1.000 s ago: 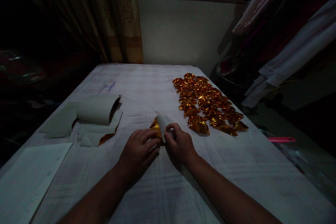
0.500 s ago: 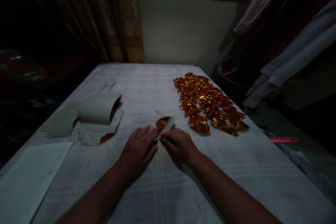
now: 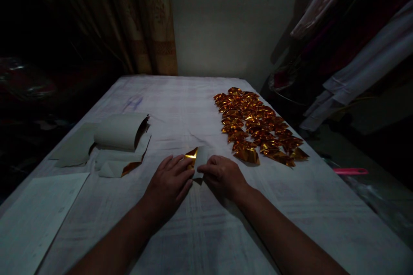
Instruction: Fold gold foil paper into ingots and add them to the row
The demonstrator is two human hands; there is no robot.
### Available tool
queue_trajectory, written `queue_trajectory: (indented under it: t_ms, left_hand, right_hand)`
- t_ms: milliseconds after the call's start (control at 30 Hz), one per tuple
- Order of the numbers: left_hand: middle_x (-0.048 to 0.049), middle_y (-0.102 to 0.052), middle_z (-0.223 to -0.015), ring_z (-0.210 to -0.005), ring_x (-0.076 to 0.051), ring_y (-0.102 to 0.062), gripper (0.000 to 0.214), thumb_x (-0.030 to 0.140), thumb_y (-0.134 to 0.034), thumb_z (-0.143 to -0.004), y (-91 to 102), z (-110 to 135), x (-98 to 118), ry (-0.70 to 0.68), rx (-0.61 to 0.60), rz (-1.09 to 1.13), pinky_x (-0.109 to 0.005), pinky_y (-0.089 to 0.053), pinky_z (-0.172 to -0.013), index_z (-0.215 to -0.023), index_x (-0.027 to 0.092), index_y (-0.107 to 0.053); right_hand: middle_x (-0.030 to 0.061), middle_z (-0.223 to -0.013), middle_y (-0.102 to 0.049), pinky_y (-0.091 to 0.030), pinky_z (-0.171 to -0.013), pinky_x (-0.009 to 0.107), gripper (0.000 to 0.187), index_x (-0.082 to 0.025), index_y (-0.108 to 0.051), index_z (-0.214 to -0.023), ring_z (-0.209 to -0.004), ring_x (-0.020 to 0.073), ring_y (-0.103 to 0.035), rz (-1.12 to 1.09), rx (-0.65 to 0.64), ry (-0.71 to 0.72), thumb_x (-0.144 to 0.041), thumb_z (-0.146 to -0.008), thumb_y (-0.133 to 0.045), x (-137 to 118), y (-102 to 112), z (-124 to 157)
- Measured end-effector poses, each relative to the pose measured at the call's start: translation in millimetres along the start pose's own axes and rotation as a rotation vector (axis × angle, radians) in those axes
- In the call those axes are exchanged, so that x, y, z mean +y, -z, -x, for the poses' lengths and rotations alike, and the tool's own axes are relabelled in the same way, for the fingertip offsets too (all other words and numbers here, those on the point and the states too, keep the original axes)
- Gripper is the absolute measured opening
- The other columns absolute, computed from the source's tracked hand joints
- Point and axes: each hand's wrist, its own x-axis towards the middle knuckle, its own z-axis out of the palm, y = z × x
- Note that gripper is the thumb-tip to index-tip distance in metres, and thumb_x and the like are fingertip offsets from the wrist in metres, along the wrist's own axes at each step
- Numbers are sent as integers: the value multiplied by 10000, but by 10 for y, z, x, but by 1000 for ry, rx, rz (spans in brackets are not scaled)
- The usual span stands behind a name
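A gold sheet lies half folded on the near middle of the table, the left hand pressing it with flat open fingers, the right hand pinching its white flap; many folded pieces lie far right, and unfolded sheets wait left.

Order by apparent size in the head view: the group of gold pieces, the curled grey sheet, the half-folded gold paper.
1. group of gold pieces
2. curled grey sheet
3. half-folded gold paper, partly covered, clearly smallest
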Motion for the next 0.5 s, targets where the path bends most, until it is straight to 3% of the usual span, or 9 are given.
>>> queue_trajectory:
  t_ms: [100,267,500]
  left_hand:
    - [-103,-694,-1126,-1055,-278,-619,224,199,-521,-960,23,-3,55,-1,-4,-32,-479,-502,-940,-1124,183,-674]
    - [-86,-710,-1007,-915,-241,-648,211,144,-544,-936,42,19,94,-33,-10,-9,-436,-541,-855,-1100,164,-675]
    - [-85,-754,-1063,-950,-248,-695,271,165,-504,-956,81,29,76,-60,40,8,-477,-543,-896,-1154,186,-687]
  right_hand:
    - [24,-831,-662,-374,-653,283,107,-298,-781,-943,-742,162,-563,73,20,52,-251,-862,-729,3,18,-6]
    - [52,-1089,-698,-403,-809,346,51,-280,-771,-904,-1001,212,-604,-49,58,135,-279,-854,-764,6,24,-8]
    - [32,-1006,-726,-389,-866,386,44,-249,-742,-859,-984,210,-612,-193,36,-126,-215,-865,-715,-93,-64,-37]
